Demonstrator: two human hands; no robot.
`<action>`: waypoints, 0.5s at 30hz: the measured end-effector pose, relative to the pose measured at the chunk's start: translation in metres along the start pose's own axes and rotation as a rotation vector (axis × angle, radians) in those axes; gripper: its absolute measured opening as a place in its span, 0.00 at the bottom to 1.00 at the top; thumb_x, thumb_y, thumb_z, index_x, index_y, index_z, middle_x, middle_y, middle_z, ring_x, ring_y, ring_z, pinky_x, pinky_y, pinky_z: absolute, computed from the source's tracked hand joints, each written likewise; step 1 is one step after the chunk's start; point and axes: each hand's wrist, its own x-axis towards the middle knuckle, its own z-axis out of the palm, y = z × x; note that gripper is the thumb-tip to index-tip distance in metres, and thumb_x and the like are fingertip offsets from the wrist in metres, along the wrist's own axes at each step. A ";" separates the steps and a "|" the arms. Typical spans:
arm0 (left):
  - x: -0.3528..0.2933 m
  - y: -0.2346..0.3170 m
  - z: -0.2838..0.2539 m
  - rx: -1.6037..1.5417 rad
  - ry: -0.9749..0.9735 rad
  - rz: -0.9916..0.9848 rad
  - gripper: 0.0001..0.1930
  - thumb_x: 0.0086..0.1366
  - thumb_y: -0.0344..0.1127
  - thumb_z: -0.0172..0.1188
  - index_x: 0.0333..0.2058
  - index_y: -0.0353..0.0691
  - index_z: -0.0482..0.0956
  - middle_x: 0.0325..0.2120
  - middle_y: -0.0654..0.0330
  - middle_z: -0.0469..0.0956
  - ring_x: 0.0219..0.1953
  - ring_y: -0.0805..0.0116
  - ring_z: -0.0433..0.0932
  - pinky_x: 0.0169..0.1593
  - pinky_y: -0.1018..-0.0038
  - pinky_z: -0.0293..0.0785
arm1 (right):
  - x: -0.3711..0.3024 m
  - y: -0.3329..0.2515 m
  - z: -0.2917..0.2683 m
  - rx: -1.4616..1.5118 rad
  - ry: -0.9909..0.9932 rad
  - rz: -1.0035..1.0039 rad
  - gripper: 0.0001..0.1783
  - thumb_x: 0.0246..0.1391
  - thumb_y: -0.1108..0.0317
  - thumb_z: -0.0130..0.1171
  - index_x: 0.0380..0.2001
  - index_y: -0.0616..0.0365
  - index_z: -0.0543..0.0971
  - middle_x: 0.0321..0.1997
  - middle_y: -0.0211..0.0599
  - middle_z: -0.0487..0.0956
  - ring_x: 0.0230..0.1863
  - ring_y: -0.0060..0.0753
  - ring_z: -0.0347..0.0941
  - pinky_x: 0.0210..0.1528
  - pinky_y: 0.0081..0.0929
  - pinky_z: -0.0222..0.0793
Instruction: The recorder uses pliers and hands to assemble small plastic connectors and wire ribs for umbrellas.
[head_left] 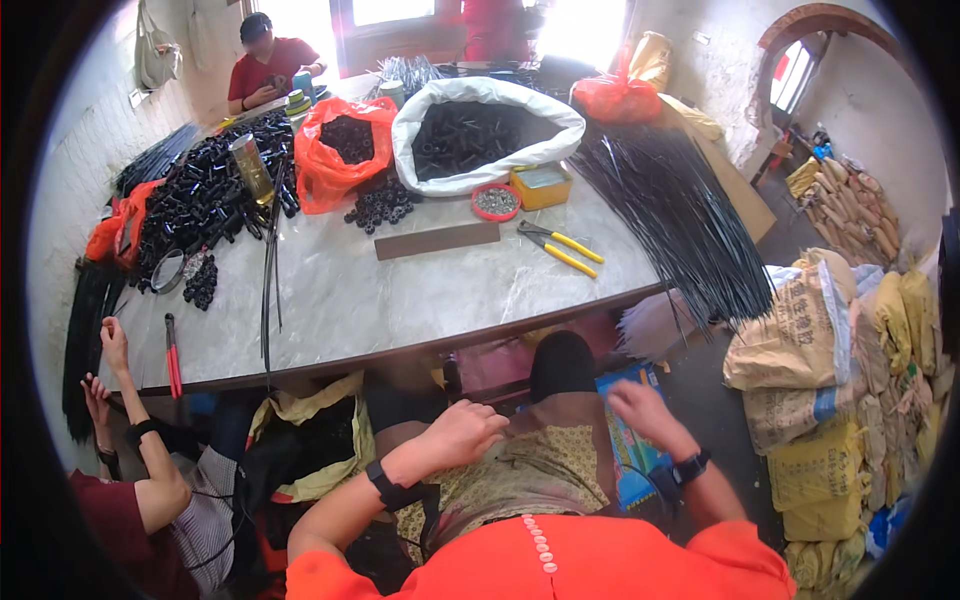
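Observation:
My left hand hovers above my lap, fingers bent and pressed together. Whatever lies between them, if anything, is hidden. Level with it on the other side, my right hand is also curled, and I cannot make out anything in its fingers. Both hands are below the table's near edge, apart from each other and touching nothing on the table. Nearest to them on the tabletop are yellow-handled pliers and a flat brown bar. A red dish of small metal pieces sits beside a yellow box.
Black tubes are heaped left of a red bag and a white sack. Black strips overhang the right edge. Red-handled pliers lie near a neighbour's hands. Stacked sacks stand right; another person sits opposite.

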 end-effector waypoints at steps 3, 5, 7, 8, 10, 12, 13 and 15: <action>-0.022 0.001 0.005 -0.046 0.022 -0.013 0.14 0.60 0.38 0.61 0.43 0.38 0.79 0.34 0.53 0.79 0.40 0.53 0.78 0.46 0.62 0.73 | 0.045 -0.059 -0.028 -0.072 0.143 -0.218 0.07 0.57 0.66 0.57 0.35 0.57 0.78 0.32 0.44 0.79 0.35 0.49 0.78 0.36 0.38 0.73; -0.035 0.003 0.011 -0.064 0.022 -0.024 0.14 0.61 0.38 0.61 0.44 0.38 0.79 0.34 0.52 0.79 0.40 0.52 0.78 0.46 0.61 0.73 | 0.073 -0.093 -0.043 -0.036 0.125 -0.235 0.06 0.57 0.66 0.57 0.35 0.57 0.78 0.30 0.42 0.79 0.33 0.47 0.77 0.34 0.37 0.73; -0.040 0.002 0.015 -0.106 0.039 -0.030 0.15 0.60 0.38 0.61 0.44 0.39 0.79 0.34 0.51 0.79 0.40 0.50 0.78 0.46 0.59 0.73 | 0.096 -0.104 -0.051 -0.060 0.106 -0.181 0.07 0.58 0.66 0.57 0.35 0.57 0.78 0.31 0.42 0.78 0.34 0.47 0.77 0.36 0.38 0.73; -0.042 0.001 0.015 -0.109 0.041 -0.043 0.15 0.60 0.38 0.61 0.44 0.39 0.79 0.35 0.50 0.79 0.40 0.49 0.78 0.45 0.59 0.73 | 0.109 -0.106 -0.052 -0.182 0.166 -0.246 0.06 0.58 0.66 0.56 0.35 0.57 0.78 0.33 0.42 0.78 0.36 0.47 0.77 0.38 0.39 0.73; -0.050 -0.003 0.019 -0.113 0.068 -0.064 0.15 0.60 0.38 0.61 0.44 0.40 0.79 0.35 0.50 0.79 0.40 0.49 0.78 0.45 0.58 0.73 | 0.135 -0.106 -0.054 -0.314 0.237 -0.306 0.06 0.58 0.67 0.55 0.35 0.56 0.79 0.34 0.42 0.77 0.38 0.48 0.77 0.40 0.40 0.73; -0.058 -0.006 0.018 -0.154 0.118 -0.112 0.15 0.59 0.38 0.62 0.44 0.40 0.79 0.35 0.50 0.80 0.40 0.47 0.78 0.45 0.58 0.73 | 0.161 -0.098 -0.053 -0.434 0.290 -0.232 0.08 0.58 0.69 0.53 0.36 0.55 0.80 0.37 0.43 0.76 0.41 0.49 0.76 0.43 0.42 0.72; -0.063 -0.008 0.017 -0.153 0.113 -0.103 0.15 0.59 0.38 0.62 0.44 0.40 0.79 0.35 0.50 0.80 0.40 0.47 0.78 0.45 0.58 0.73 | 0.175 -0.088 -0.053 -0.435 0.297 -0.224 0.08 0.58 0.69 0.53 0.36 0.55 0.80 0.37 0.43 0.76 0.41 0.49 0.76 0.43 0.42 0.72; -0.074 -0.013 0.019 -0.187 0.128 -0.171 0.15 0.60 0.38 0.62 0.44 0.40 0.79 0.35 0.49 0.80 0.40 0.47 0.78 0.45 0.58 0.74 | 0.201 -0.065 -0.057 -0.492 0.385 -0.218 0.10 0.57 0.70 0.51 0.38 0.54 0.81 0.36 0.41 0.77 0.42 0.50 0.75 0.45 0.43 0.72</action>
